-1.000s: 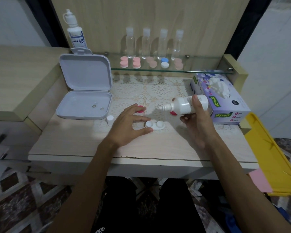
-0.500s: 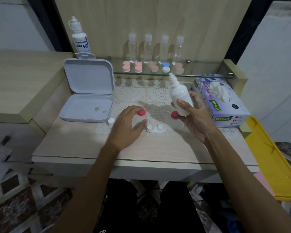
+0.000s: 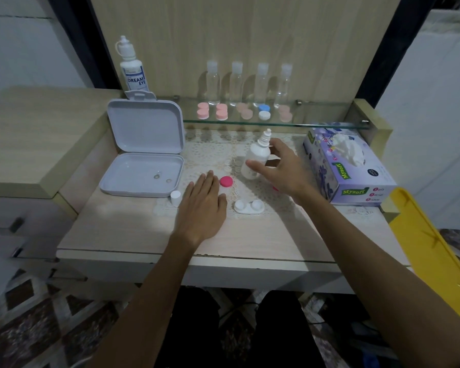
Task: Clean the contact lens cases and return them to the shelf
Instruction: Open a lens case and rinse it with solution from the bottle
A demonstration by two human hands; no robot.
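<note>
An open white lens case (image 3: 248, 207) lies on the lace mat with both wells uncovered. One pink cap (image 3: 226, 181) sits just beyond my left hand (image 3: 202, 205), which rests flat on the table left of the case. A second pink cap (image 3: 275, 188) shows only as a sliver under my right hand (image 3: 282, 168). That hand curls thumb and fingers round a small white solution bottle (image 3: 256, 158) standing upright on the mat. Several closed lens cases (image 3: 221, 112) line the glass shelf (image 3: 316, 125).
An open white box (image 3: 144, 171) with two lenses in it lies at the left, a small white cap (image 3: 175, 197) beside it. A tissue box (image 3: 348, 166) stands at the right, a yellow bin (image 3: 436, 248) past the table edge. Clear bottles (image 3: 236, 83) and a Dream Eye bottle (image 3: 133, 70) stand behind.
My right hand tipped the bottle up from over the case and set it upright farther back on the mat. My left hand let go of the case and now lies flat.
</note>
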